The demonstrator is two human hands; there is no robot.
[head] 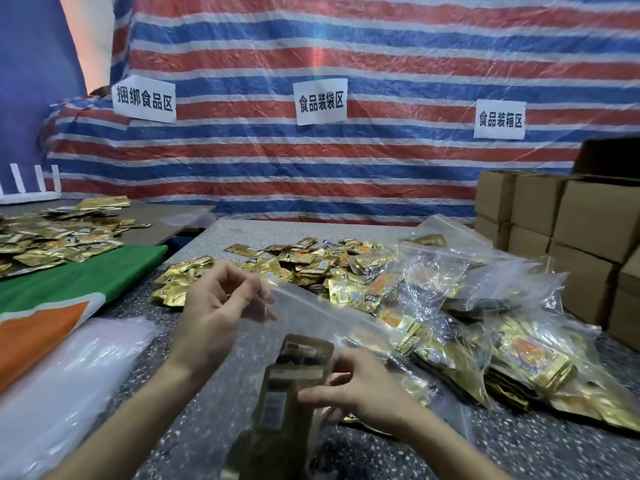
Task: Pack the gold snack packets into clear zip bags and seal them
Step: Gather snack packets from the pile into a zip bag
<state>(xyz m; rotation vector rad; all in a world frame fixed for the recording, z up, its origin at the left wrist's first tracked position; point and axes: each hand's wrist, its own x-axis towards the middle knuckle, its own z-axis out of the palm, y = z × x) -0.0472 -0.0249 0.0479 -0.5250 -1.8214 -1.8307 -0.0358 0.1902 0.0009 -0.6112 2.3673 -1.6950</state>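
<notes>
Several filled bags (502,344) pile at centre right, but many loose packets (311,265) remain mid-frame. The left hand (214,306) pinches a clear zip bag (308,317) open with its fingers, and the right hand (349,386) curls its fingers around two packets (294,379) going in.

You show two hands, left hand (214,306) and right hand (356,382); two gold packets (304,355) in one clear zip bag (301,317); two loose packet heaps (311,265); three paper signs (320,101). Filled bags (485,341), cardboard boxes (536,206): uncountable, overlapping.

Tarp (381,161) signs: 捆绑食品区 (144,99), 食品装袋区 (320,101), 食品装箱区 (500,119).
</notes>
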